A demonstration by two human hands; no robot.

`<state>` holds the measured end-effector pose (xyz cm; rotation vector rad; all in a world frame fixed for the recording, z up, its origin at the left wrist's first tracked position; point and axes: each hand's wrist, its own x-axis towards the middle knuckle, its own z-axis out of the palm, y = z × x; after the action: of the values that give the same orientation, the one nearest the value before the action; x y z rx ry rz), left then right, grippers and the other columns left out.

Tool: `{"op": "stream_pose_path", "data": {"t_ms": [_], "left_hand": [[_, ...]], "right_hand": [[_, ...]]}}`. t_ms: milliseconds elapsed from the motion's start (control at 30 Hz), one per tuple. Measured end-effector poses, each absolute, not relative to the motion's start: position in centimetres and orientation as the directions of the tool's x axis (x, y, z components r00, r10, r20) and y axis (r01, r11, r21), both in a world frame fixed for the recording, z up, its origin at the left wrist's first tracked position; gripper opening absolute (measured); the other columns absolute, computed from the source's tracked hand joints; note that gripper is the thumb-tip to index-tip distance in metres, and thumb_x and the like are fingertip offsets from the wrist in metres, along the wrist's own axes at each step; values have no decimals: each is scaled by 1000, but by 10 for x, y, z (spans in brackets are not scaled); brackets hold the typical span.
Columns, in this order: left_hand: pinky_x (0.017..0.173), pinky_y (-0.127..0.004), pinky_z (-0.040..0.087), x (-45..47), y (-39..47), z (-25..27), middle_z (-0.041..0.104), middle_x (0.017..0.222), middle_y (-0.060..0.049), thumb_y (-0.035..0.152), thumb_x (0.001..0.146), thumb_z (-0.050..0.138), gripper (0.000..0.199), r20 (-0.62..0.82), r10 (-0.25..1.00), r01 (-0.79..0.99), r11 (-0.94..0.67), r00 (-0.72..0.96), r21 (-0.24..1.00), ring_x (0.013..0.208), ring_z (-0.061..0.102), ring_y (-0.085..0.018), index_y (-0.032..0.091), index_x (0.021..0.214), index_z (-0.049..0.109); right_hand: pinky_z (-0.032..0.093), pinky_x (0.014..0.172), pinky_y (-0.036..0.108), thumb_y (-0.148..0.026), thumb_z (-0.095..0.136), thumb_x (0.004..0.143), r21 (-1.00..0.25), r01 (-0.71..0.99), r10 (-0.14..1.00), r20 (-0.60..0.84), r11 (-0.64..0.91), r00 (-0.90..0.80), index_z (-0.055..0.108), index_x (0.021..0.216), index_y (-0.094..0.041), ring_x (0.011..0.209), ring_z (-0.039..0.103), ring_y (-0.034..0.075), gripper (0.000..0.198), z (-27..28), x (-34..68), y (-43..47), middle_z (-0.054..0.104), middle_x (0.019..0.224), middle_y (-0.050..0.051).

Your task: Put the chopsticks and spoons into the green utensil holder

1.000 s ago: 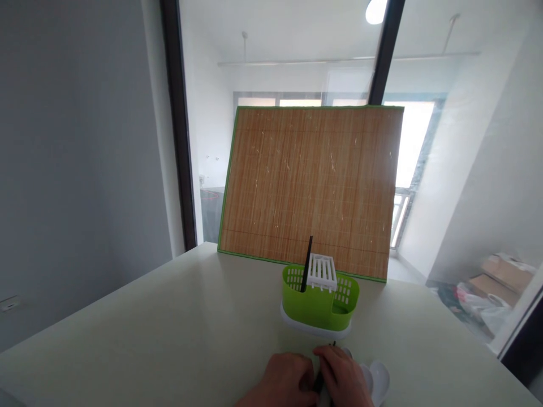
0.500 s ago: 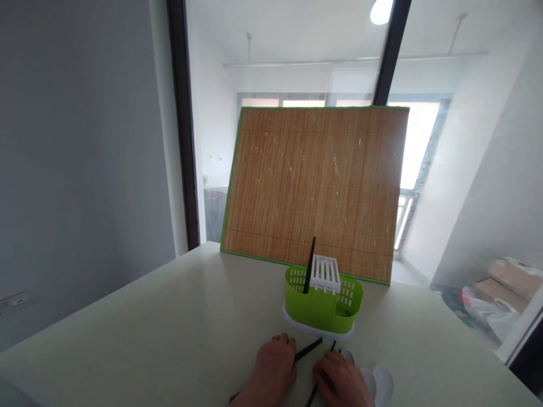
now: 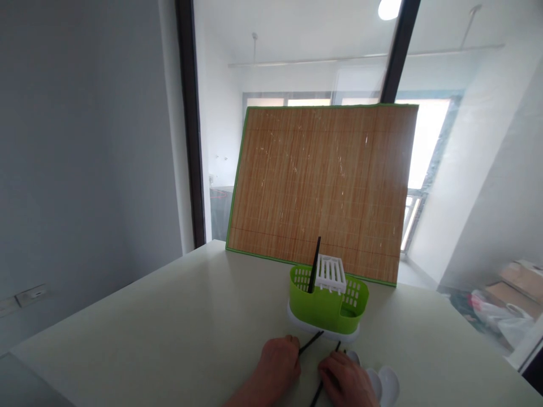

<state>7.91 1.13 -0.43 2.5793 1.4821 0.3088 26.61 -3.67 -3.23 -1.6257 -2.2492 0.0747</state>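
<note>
Pale tabletop (image 3: 169,328), set against a glass wall.

Item: bamboo mat (image 3: 322,186), green-edged, leaning upright at the table's far edge.

Item: green caddy (image 3: 328,299) on a white base, white slotted insert on top, one black chopstick (image 3: 314,272) standing in its left compartment.

Item: my left hand (image 3: 278,364), fingers curled down on the near end of a loose black chopstick (image 3: 310,342) whose far tip lies just before the caddy's base. A second ago both my hands were bunched together over the sticks; now they sit apart, and this stick shows clear between them, so the pair has been split one to each hand.

Item: my right hand (image 3: 345,381), closed loosely over a second chopstick (image 3: 316,394) that runs under the palm and out toward me (how firm the grip is, I cannot tell).

Item: white spoons (image 3: 384,384), lying just right of my right hand.
</note>
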Motion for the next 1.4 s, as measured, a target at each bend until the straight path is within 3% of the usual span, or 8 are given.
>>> {"op": "stream_pose_path", "data": {"t_ms": [167, 267, 367, 533, 733, 867, 1167, 1400], "left_hand": [[55, -21, 38, 68, 16, 3, 61, 65, 0, 18, 66, 53, 13, 97, 787, 593, -533, 609, 603, 63, 56, -15, 16, 73, 64], [46, -18, 34, 65, 21, 14, 51, 57, 4, 20, 70, 54, 10, 144, 768, 342, -435, 625, 833, 51, 46, -9, 14, 74, 61], [38, -17, 33, 65, 23, 23, 48, 58, 5, 29, 78, 52, 16, 217, 815, 67, -298, 537, 952, 41, 39, -6, 14, 81, 56], [39, -17, 41, 71, 14, 23, 52, 68, 2, 35, 81, 57, 21, 392, 874, -167, -357, 289, 919, 42, 43, -4, 15, 84, 56], [40, -16, 41, 79, 2, 18, 57, 70, 0, 33, 82, 58, 19, 426, 847, -159, -396, 316, 904, 44, 47, -5, 14, 85, 61], [39, -14, 37, 82, 2, 17, 60, 69, -1, 34, 79, 61, 20, 394, 867, -153, -364, 305, 919, 45, 43, -4, 14, 83, 64], [38, -17, 39, 90, 0, 17, 60, 75, -3, 39, 76, 63, 29, 351, 861, -280, -257, 367, 925, 44, 44, -4, 12, 85, 65], [45, -18, 44, 89, -4, 19, 56, 79, -3, 35, 80, 58, 23, 425, 813, -191, -380, 397, 905, 50, 49, -6, 14, 88, 65]], "right_hand": [[43, 68, 26, -21, 45, 84, -268, 900, 922, 277, 343, -269, 61, 86, -25, 82, 61, 17, 17, -31, 266, -37, 64, 84, 1], [43, 68, 27, -21, 47, 82, -290, 883, 911, 298, 369, -283, 62, 88, -24, 79, 61, 17, 16, -28, 264, -39, 64, 82, 1], [44, 68, 27, -24, 53, 78, -351, 836, 895, 309, 423, -322, 61, 95, -22, 76, 60, 17, 19, -24, 259, -41, 65, 77, 1], [44, 60, 23, -31, 60, 75, -420, 765, 868, 319, 488, -379, 53, 113, -22, 67, 59, 15, 39, -30, 248, -40, 65, 72, -2], [39, 51, 21, -33, 56, 77, -500, 784, 879, 463, 367, -116, 50, 91, -26, 51, 54, 12, 17, -53, 235, -39, 57, 58, -8], [37, 46, 21, -39, 53, 79, -565, 761, 872, 489, 319, -2, 43, 95, -26, 45, 52, 12, 23, -58, 235, -38, 53, 55, -9], [44, 58, 21, -28, 41, 88, -444, 763, 856, 442, 469, -268, 54, 88, -23, 64, 60, 12, 14, -43, 246, -36, 61, 74, 0], [45, 63, 23, -31, 37, 90, -467, 742, 857, 426, 482, -289, 52, 85, -22, 69, 59, 14, 18, -52, 246, -32, 60, 77, 2]]}}
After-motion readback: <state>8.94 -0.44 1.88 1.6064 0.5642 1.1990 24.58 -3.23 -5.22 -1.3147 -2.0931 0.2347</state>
